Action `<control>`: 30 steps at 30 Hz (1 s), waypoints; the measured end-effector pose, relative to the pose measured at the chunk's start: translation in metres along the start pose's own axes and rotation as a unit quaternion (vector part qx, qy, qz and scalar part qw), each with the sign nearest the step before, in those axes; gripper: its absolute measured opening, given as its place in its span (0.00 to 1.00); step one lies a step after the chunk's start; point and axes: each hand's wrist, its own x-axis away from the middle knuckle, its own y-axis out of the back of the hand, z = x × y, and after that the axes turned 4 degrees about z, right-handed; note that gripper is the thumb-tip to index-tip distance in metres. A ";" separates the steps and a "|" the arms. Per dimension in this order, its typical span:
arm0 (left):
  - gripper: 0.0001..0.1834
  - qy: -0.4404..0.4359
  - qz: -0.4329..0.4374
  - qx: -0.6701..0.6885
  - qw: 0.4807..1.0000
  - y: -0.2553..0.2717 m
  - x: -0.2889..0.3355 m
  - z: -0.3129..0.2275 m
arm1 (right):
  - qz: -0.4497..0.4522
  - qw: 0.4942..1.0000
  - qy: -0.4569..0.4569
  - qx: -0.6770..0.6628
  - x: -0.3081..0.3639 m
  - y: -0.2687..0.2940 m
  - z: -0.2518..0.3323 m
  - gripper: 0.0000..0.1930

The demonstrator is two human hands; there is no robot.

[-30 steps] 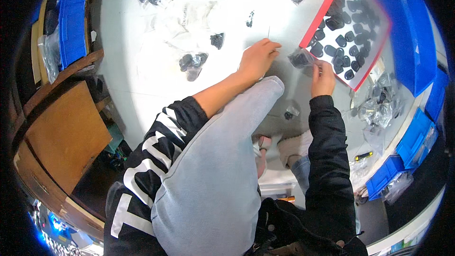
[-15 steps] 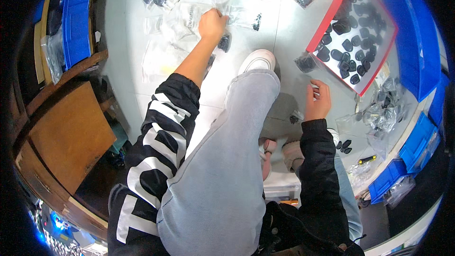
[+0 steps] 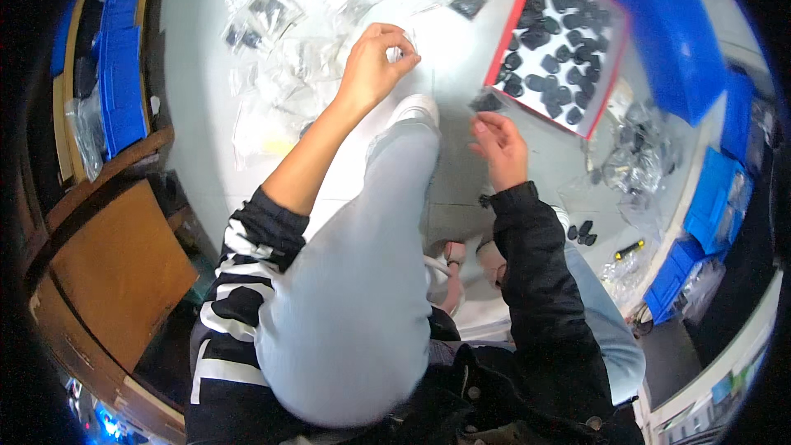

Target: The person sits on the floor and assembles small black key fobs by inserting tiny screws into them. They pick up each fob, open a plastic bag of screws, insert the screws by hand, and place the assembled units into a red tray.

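My left hand (image 3: 375, 64) hovers over the clear plastic bags, its thumb and forefinger pinched together. Something pale and dark shows in the gap of the fingers, too small to name. My right hand (image 3: 499, 147) is beside the near left corner of a red-rimmed box (image 3: 512, 26), palm inward and fingers loosely bent, with a gap between thumb and fingers. Just beyond its fingertips lies a small clear bag of black parts (image 3: 486, 100); whether they touch is unclear. Inside the box, many black rounded pieces (image 3: 563, 54) lie on the white bottom.
More clear bags (image 3: 272, 8) spread across the grey surface at far left, and a bag of small black parts (image 3: 468, 4) lies farther off. Blue bins (image 3: 664, 33) line the right, near crumpled plastic (image 3: 638, 156) and a yellow-black tool (image 3: 629, 250). Several black pieces (image 3: 586, 235) lie near my right sleeve.
The view has shifted right. My left hand has turned from a fist over the bags to a raised pinch. My right hand has moved forward, closer to the small bag by the box.
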 end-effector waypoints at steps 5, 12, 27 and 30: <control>0.05 -0.072 0.151 0.131 0.977 0.064 -0.010 -0.129 | 0.106 0.852 -0.129 -0.496 0.046 -0.021 0.072 0.40; 0.05 -0.378 0.171 -0.061 0.908 0.147 0.044 -0.282 | 0.088 0.766 0.045 -0.635 0.158 0.006 0.163 0.45; 0.27 0.063 0.135 0.781 0.607 0.096 0.188 -0.369 | -0.113 0.785 0.264 -0.549 0.311 0.016 0.174 0.17; 0.26 0.113 0.125 0.825 0.539 0.089 0.198 -0.379 | -0.172 0.805 0.361 -0.438 0.333 0.012 0.176 0.17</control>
